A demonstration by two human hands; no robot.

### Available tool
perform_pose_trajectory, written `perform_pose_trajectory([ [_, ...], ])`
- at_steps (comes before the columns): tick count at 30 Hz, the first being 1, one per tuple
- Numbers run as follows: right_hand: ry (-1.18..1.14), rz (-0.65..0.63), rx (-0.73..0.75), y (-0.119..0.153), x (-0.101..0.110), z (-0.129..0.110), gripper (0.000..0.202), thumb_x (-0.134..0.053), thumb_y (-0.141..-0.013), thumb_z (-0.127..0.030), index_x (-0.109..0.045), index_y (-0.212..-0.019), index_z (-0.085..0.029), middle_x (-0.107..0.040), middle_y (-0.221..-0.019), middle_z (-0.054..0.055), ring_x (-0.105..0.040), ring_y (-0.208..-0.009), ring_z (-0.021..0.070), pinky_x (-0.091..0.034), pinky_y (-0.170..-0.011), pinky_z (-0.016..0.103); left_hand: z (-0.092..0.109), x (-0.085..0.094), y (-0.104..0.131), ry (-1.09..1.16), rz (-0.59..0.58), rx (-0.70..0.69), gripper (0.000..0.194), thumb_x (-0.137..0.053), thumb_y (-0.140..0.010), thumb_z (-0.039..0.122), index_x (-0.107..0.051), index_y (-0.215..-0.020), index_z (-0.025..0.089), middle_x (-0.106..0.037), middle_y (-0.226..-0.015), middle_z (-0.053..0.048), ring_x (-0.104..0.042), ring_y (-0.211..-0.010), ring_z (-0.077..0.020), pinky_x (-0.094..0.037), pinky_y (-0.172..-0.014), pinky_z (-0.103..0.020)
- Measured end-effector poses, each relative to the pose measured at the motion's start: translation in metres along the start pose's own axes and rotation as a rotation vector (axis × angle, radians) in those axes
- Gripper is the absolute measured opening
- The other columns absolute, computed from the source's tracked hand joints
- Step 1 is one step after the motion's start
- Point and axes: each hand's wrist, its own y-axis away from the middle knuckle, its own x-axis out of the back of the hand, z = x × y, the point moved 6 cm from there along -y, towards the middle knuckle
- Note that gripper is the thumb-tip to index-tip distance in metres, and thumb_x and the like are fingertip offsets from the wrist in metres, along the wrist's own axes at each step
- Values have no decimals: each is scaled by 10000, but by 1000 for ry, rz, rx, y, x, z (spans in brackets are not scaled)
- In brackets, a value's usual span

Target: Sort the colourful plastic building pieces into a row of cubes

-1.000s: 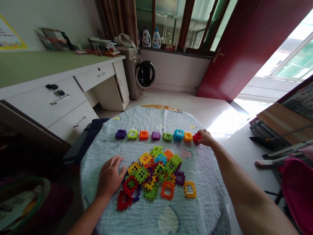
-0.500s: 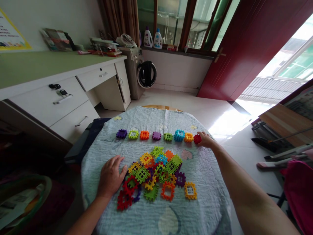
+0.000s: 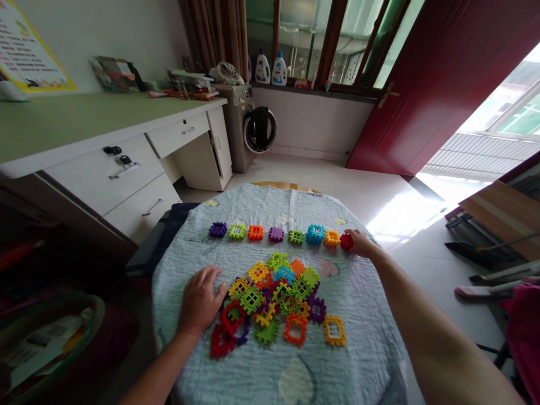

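My right hand (image 3: pixel 359 244) has its fingers closed on a red block (image 3: pixel 346 241) at the right end of a row. Left of it in that row stand a yellow block (image 3: pixel 331 238), a larger blue block (image 3: pixel 315 234), a small green block (image 3: pixel 296 236), a purple block (image 3: pixel 277 234), an orange block (image 3: pixel 255 232), a lime block (image 3: pixel 237 231) and a dark purple block (image 3: pixel 217 229). My left hand (image 3: pixel 201 298) lies on the cloth with fingers apart, beside a pile of notched plastic building pieces (image 3: pixel 289 301), holding nothing.
A pale blue cloth (image 3: pixel 185 371) covers the round table. One yellow piece (image 3: pixel 334 330) lies right of the pile. Behind are a desk (image 3: pixel 105 115), a washing machine (image 3: pixel 237 129) with its door open, and a red door (image 3: pixel 405 107). A bin (image 3: pixel 99 315) stands at the left.
The whole view has shifted, so everything appears a little further right. My right hand stays at the red block and my left hand stays beside the pile.
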Motion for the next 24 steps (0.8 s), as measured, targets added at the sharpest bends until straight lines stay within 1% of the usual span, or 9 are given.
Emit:
perform_pose_trajectory([
  [3, -7, 67, -21, 13, 4, 1, 846, -696, -602, -208, -411, -1398, -162, -472, -1359, 182, -481, -1235, 324, -367, -1018, 428, 1, 1, -1, 4, 3, 2, 308, -511, -869, 331, -584, -1118, 165, -601, -1182, -127, -548, -1130, -281, -432, -1001, -442],
  [6, -83, 278, -39, 41, 10, 2, 807, -650, -686, -302, -358, -1427, -166, -416, -1399, 194, -390, -1320, 351, -352, -1048, 496, 1, 1, -1, 1, -2, 1, 309, -517, -870, 329, -585, -1122, 164, -602, -1182, -127, -545, -1134, -278, -429, -1006, -441],
  [8, -179, 423, -34, 69, 8, -1, 755, -618, -720, -340, -373, -1414, -173, -431, -1377, 189, -398, -1309, 352, -381, -1032, 516, 1, 1, -1, -4, -5, 4, 311, -520, -869, 329, -586, -1123, 163, -602, -1187, -130, -544, -1138, -280, -429, -1008, -443],
  [9, -243, 459, -28, 83, 4, -4, 732, -607, -732, -360, -382, -1405, -186, -440, -1366, 182, -431, -1278, 345, -418, -1000, 513, 1, 0, 0, -6, -5, 7, 312, -520, -867, 330, -588, -1122, 162, -602, -1190, -132, -543, -1140, -282, -429, -1008, -445],
  [12, -453, 467, -27, 122, -16, -16, 637, -572, -766, -394, -430, -1364, -223, -471, -1316, 151, -551, -1114, 288, -530, -840, 444, 0, -1, 0, -9, -7, 11, 322, -513, -868, 337, -593, -1121, 156, -600, -1198, -137, -543, -1144, -288, -430, -1005, -449],
  [15, -545, 433, -23, 147, -37, -30, 552, -562, -766, -386, -498, -1293, -230, -499, -1281, 126, -565, -1083, 262, -544, -804, 406, -1, -2, 0, -13, -9, 12, 332, -507, -868, 345, -597, -1125, 153, -599, -1202, -139, -542, -1147, -291, -431, -1004, -449],
  [19, -520, 414, -29, 159, -56, -42, 471, -557, -749, -360, -576, -1188, -191, -559, -1204, 125, -564, -1070, 263, -495, -916, 445, -1, -2, -1, -8, -14, 10, 330, -505, -870, 345, -600, -1124, 156, -603, -1199, -136, -544, -1142, -288, -433, -1001, -443],
  [21, -461, 464, -26, 163, -59, -46, 409, -549, -750, -340, -611, -1121, -178, -588, -1163, 126, -551, -1083, 271, -442, -988, 467, -1, -2, 0, -6, -18, 11, 333, -498, -874, 344, -602, -1128, 154, -603, -1200, -137, -544, -1141, -288, -433, -1000, -442],
  [24, -401, 536, -24, 167, -58, -51, 332, -518, -775, -303, -632, -1059, -175, -611, -1131, 126, -537, -1083, 267, -417, -1008, 457, -1, -1, 0, -2, -21, 13, 339, -485, -879, 339, -608, -1132, 149, -600, -1208, -142, -541, -1143, -291, -432, -1000, -447],
])
